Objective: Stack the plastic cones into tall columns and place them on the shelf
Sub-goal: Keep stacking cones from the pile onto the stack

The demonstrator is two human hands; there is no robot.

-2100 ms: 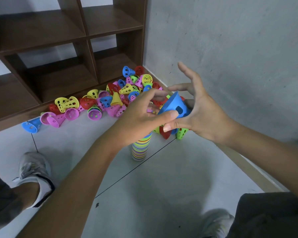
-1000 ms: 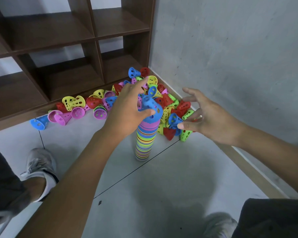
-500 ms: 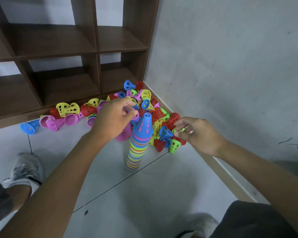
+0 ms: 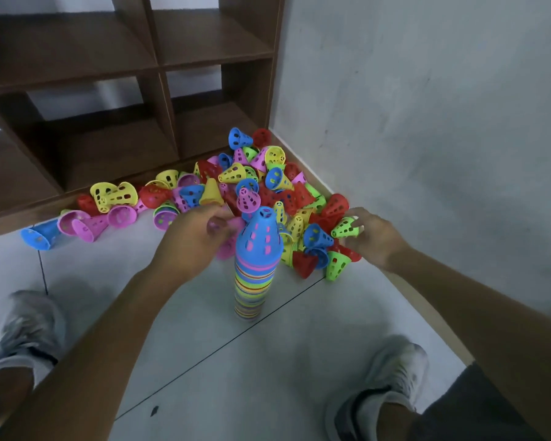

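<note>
A tall column of stacked cones stands upright on the floor, with a blue cone on top. Just left of its top, my left hand curls its fingers round a pink cone. To the right, my right hand pinches a light green cone at the edge of the loose pile of cones. The pile, in several colours, lies in the corner behind the column.
A dark brown shelf with open compartments stands behind the pile. A grey wall and its skirting close the right side. More cones trail left along the shelf base. My shoes rest on the tiled floor.
The blue cone went from both hands onto the column's top. My left hand then moved down-left to a pink cone, and my right hand reached into the pile and took hold of a green cone.
</note>
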